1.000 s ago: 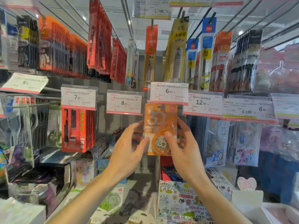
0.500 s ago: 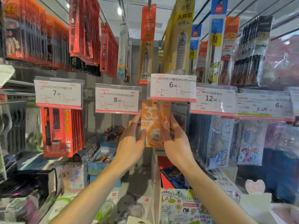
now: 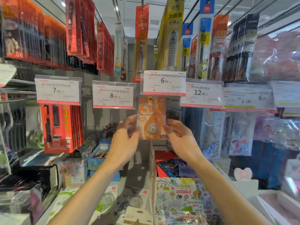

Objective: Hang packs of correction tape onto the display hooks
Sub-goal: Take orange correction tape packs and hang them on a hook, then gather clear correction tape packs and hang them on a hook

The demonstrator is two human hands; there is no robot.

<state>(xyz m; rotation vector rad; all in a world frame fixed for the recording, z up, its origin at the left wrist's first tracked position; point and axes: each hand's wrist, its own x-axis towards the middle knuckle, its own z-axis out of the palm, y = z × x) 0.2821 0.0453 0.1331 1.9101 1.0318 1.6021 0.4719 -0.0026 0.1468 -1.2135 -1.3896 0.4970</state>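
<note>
While you hold the orange correction tape pack [image 3: 151, 117] up under the 6.00 price tag [image 3: 164, 82], both hands are on it: your left hand [image 3: 125, 140] grasps the left edge with curled fingers, your right hand [image 3: 181, 140] pinches the lower right corner. Pack is upright, face toward you, its top edge just below the tag and partly tucked behind it.

Hook itself is not visible, hidden behind the tag, so you cannot tell whether the pack's hang hole is on it yet. Treat it as not hung.

Risks from here:
- Letting go early. If the hole has not caught the hook tip, the pack drops onto the boxes [image 3: 177, 166] and loose packs [image 3: 134, 200] on the shelf below.
- Missing the hole. You are working blind behind the tag; the hook tip could jab the card and bend or tear the top.
- Bumping the tag. Pushing upward could flip or knock the 6.00 holder, or nudge the 8.00 tag [image 3: 113, 95] just beside it.
- Wrong hook. Neighbouring rows sit close: red packs [image 3: 60, 127] to the left, clear sleeves [image 3: 212, 132] to the right. Sliding sideways puts the pack under the wrong price.
- Uneven grip. Hands sit at different heights, so the pack may tilt and jam on the hook.

Judgement: keep both grips until you feel the pack bear on the hook, then release.
</note>
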